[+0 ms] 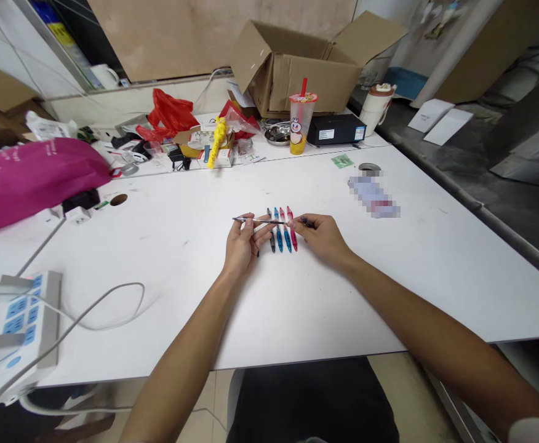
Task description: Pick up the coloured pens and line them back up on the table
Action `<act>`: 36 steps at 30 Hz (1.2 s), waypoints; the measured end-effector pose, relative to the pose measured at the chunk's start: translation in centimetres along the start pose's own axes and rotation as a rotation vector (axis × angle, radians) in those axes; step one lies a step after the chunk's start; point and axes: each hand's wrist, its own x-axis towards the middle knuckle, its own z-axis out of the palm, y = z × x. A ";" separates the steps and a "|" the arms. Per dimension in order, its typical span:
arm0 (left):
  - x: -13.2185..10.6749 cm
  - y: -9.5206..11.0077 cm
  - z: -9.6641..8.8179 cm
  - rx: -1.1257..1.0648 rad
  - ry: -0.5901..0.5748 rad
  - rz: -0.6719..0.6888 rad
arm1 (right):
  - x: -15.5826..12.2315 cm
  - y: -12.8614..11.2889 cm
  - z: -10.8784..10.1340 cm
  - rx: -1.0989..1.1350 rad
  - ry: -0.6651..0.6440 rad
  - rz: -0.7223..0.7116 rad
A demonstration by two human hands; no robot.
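Observation:
A thin, dark pen refill (269, 221) is stretched level between my two hands, above the table. My left hand (242, 243) pinches its left part between thumb and fingers, with the other fingers spread beneath. The right end is pinched by my right hand (322, 237), which also has a dark piece (307, 222) against its fingers, too small to name. Below the refill lie several pens side by side: a black pen (272, 242), a blue pen (279, 240), one with a blue lower end (287, 240) and a pink pen (294, 239). My hands and the refill partly cover them.
A power strip (50, 320) with a looping cable (138, 314) is at the left, near a magenta bag (43, 178). Along the back stand a cardboard box (311, 83), a drink cup (301, 126) and a black box (336, 130). A tape roll (370, 167) lies to the right.

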 end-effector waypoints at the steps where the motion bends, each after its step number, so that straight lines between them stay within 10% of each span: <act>1: 0.0 0.1 0.0 -0.007 -0.002 0.001 | 0.0 0.0 0.0 0.009 -0.011 0.001; 36: 0.1 0.4 -0.3 0.000 -0.009 0.012 | 0.3 0.5 -1.2 -0.061 -0.088 -0.158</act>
